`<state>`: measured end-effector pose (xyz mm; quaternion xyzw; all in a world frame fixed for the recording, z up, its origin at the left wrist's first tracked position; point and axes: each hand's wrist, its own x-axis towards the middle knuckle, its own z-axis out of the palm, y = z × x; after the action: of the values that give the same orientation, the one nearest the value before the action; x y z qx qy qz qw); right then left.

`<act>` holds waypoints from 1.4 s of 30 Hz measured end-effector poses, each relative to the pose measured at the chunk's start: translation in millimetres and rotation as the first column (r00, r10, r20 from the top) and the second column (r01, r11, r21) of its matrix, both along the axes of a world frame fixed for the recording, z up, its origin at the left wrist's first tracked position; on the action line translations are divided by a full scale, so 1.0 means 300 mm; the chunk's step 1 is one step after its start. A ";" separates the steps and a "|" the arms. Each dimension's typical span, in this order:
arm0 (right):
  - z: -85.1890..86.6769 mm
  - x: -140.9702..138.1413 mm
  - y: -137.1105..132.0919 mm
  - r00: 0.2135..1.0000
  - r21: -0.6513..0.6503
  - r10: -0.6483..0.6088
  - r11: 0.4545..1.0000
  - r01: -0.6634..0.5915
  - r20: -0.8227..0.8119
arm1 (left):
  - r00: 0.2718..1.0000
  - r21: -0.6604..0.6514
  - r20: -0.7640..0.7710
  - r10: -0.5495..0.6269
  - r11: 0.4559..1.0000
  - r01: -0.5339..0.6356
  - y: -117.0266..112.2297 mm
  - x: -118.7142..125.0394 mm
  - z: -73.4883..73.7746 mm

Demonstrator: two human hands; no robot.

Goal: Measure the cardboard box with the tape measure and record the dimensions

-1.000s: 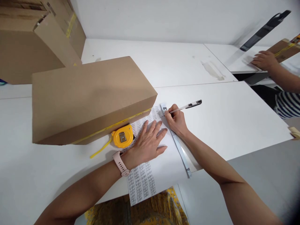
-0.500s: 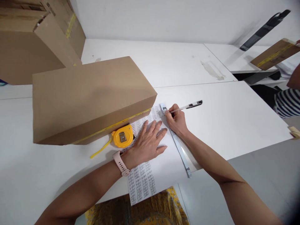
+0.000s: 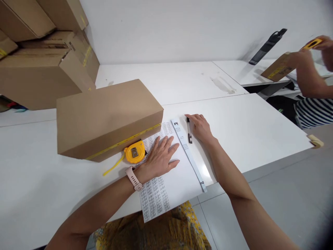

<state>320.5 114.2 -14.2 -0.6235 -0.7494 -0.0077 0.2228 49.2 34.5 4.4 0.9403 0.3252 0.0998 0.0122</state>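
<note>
My left hand (image 3: 161,156) lies flat with fingers spread on a printed sheet of paper (image 3: 166,184), a pale watch on its wrist. A yellow tape measure (image 3: 134,152) sits just left of it, its tape running along the lower edge of a long cardboard box (image 3: 106,114). My right hand (image 3: 201,127) rests on the white table (image 3: 247,128) with fingers loosely extended, beside a black pen (image 3: 189,130) that lies on the sheet's right edge. The pen touches the hand's fingertips but is not gripped.
Several large cardboard boxes (image 3: 39,55) are stacked at the back left. At the far right, another person in a striped top (image 3: 312,111) handles a small cardboard piece (image 3: 278,67) and a yellow tool (image 3: 312,44). A roll of tape (image 3: 315,140) sits at the table's right edge.
My right hand stopped writing and laid the pen down on the sheet's edge. My view lifted and shifted. The other person's hands rose from the far table.
</note>
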 end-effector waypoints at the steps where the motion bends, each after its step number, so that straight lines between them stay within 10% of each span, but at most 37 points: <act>1: -0.008 -0.002 0.005 1.000 0.013 -0.015 1.000 0.016 -0.021 | 1.000 0.040 0.016 -0.010 0.999 0.009 0.000 0.001 0.005; 10: -0.046 0.008 0.047 0.976 0.031 -0.093 0.994 0.100 -0.196 | 0.923 0.353 0.351 0.157 0.891 -0.285 -0.056 -0.167 0.088; 15: -0.038 -0.009 0.045 0.949 0.012 -0.121 0.991 0.130 -0.290 | 0.852 0.167 0.315 0.418 0.860 -0.483 -0.094 -0.293 0.055; 24: 0.114 -0.135 -0.138 0.764 0.138 -0.115 0.956 0.259 -0.634 | 0.733 -0.274 0.343 0.588 0.809 -0.520 -0.130 -0.253 0.071; 27: 0.184 -0.247 -0.315 0.664 -0.053 0.036 0.992 -0.113 -0.747 | 0.721 -0.520 0.403 0.564 0.789 -0.327 -0.224 -0.223 0.132; 31: 0.237 -0.389 -0.503 0.565 -0.240 0.217 0.744 -0.624 -0.796 | 0.740 -0.644 0.403 0.538 0.742 -0.189 -0.325 -0.210 0.203; 38: 0.265 -0.444 -0.492 0.333 -0.275 0.009 0.542 -0.794 -0.943 | 0.716 -0.764 0.356 0.600 0.628 -0.146 -0.353 -0.367 0.273; 42: 0.392 -0.366 -0.326 0.305 -0.193 0.060 0.654 -0.731 -0.950 | 0.645 -0.737 0.339 0.685 0.619 -0.272 -0.277 -0.586 0.379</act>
<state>210.8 16.3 103.3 -0.3381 -0.6078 0.6205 0.3623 -126.5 -48.7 118.2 0.6662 0.5703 0.2733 0.3953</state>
